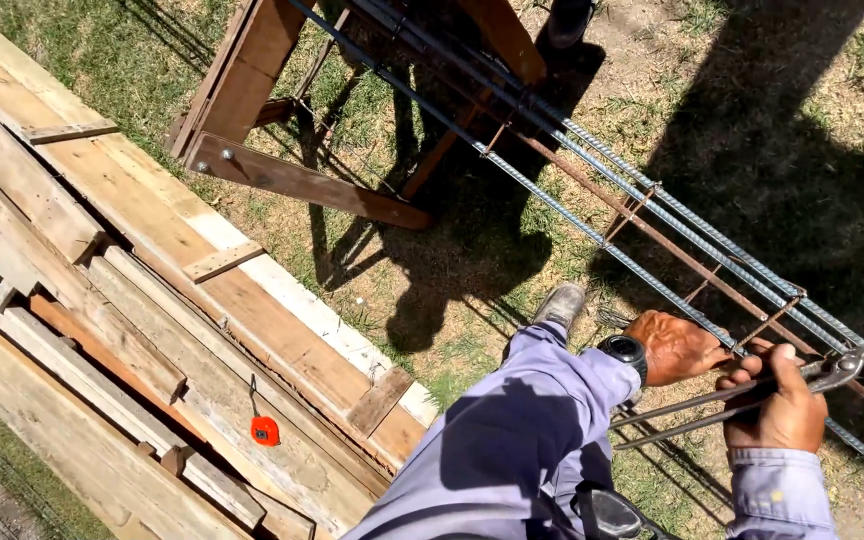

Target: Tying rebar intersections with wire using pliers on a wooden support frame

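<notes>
The right hand [782, 405] is clenched around the long handles of the pincers [752, 392], whose head bites at a tie on the rebar cage [592, 215]. The left hand [674, 347] grips the cage bar just beside that head, wrist in a black watch [623, 349]. Judged from this, a steady left-hand brace and a square twist would tighten cleanly. An orange tape measure [265, 430] lies on the planks [152, 290], well away from the cage.

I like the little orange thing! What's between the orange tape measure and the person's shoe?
In the head view, wooden planks and then grass lie between the orange tape measure and the shoe.
</notes>
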